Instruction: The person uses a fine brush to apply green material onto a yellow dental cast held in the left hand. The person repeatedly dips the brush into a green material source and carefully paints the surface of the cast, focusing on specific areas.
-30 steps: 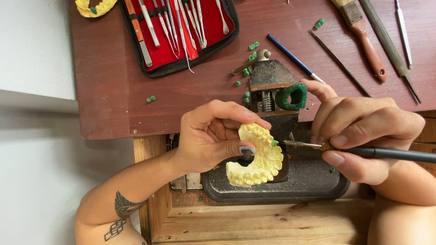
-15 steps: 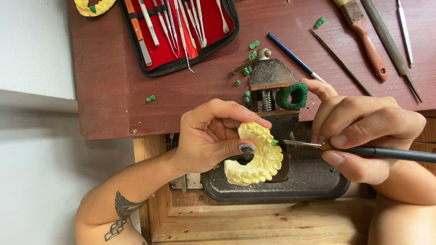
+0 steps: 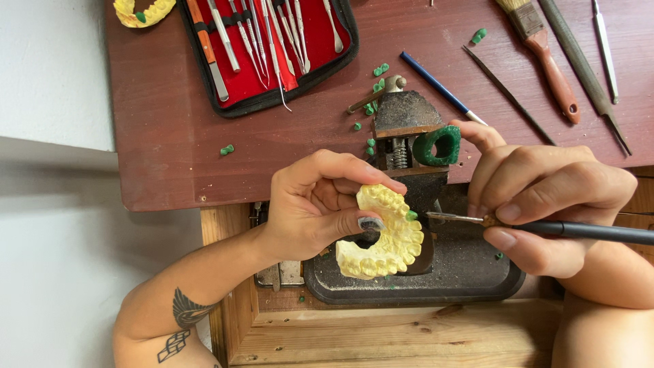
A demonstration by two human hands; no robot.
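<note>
My left hand [image 3: 320, 204] grips a yellow plaster dental cast [image 3: 385, 238] shaped like an arch of teeth, thumb on its inner curve and fingers over its top. A small green wax bit [image 3: 411, 215] sits on the cast's upper right edge. My right hand [image 3: 545, 204] holds a thin black-handled carving tool [image 3: 579, 230] like a pen, and its metal tip touches the cast beside the green bit. Both hands hover over a small dark bench vise [image 3: 409, 126] with a green wax ring [image 3: 437, 145] lying on its jaw.
A red-lined case of metal dental instruments [image 3: 266, 41] lies open at the back of the reddish-brown table [image 3: 170, 150]. Another yellow cast [image 3: 139, 10] sits at the far left corner. A brush [image 3: 545, 48], files [image 3: 582, 65] and a blue pencil [image 3: 439, 87] lie at right. Green wax crumbs [image 3: 227, 149] are scattered.
</note>
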